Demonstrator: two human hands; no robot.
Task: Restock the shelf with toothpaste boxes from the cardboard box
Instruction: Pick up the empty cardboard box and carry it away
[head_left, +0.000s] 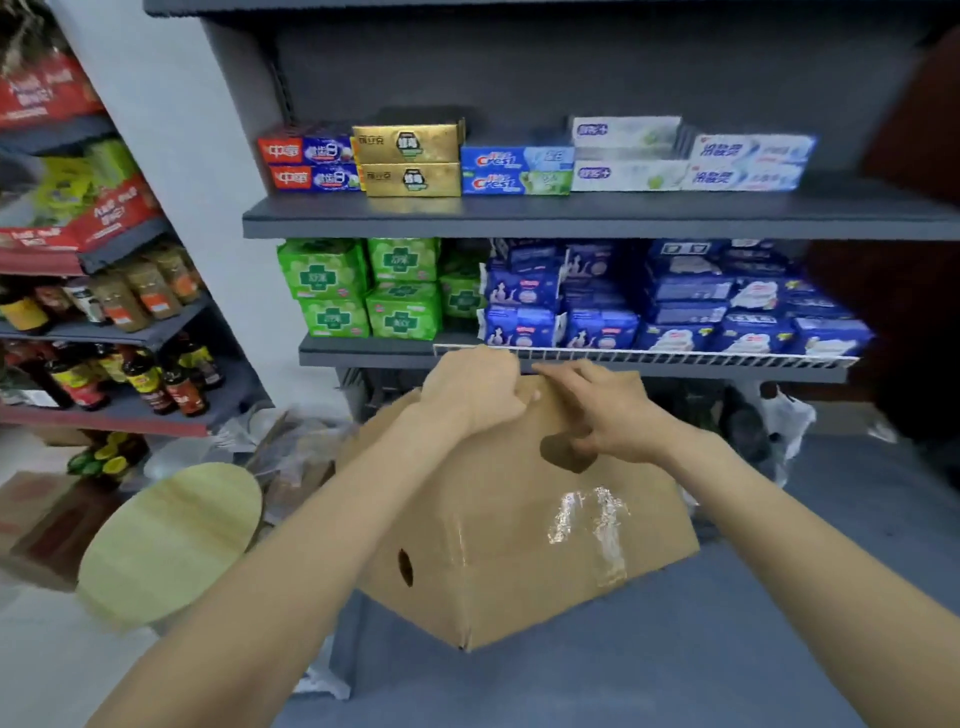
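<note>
A brown cardboard box (519, 530) with shiny clear tape on top stands closed on the floor before the shelf unit. My left hand (470, 387) grips the far edge of its top flap with curled fingers. My right hand (597, 410) lies on the flap beside it, fingers bent against the cardboard near a dark cut-out. Above, a grey shelf (597, 213) carries toothpaste boxes (519, 169) stacked two high: red-blue, gold, blue Crest and white ones. The inside of the cardboard box is hidden.
Below the toothpaste shelf sit green packs (363, 291) and blue packs (675, 306) behind a white wire rail. A side rack at left holds sauce bottles (150, 382). A round pale-green stool (171, 540) and more cartons (36, 525) stand on the floor at left.
</note>
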